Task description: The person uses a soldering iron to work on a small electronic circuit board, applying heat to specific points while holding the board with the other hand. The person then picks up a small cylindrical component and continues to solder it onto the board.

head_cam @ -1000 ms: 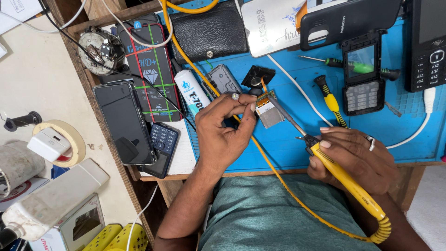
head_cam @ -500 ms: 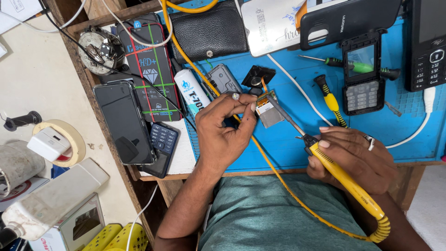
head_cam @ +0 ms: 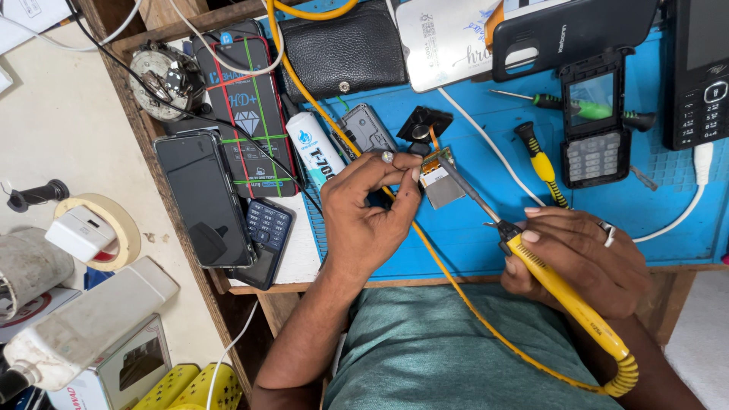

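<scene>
A small circuit board with a metal shield lies on the blue work mat. My left hand pinches the board's left edge between thumb and forefinger. My right hand grips a yellow-handled soldering iron. Its thin metal tip rests on the upper end of the board. The iron's yellow cord runs under my left hand, across the mat and up to the back.
On the mat lie a yellow-handled screwdriver, a green one, an opened keypad phone, a glue tube and a black wallet. Smartphones sit left; a tape roll lies on the floor.
</scene>
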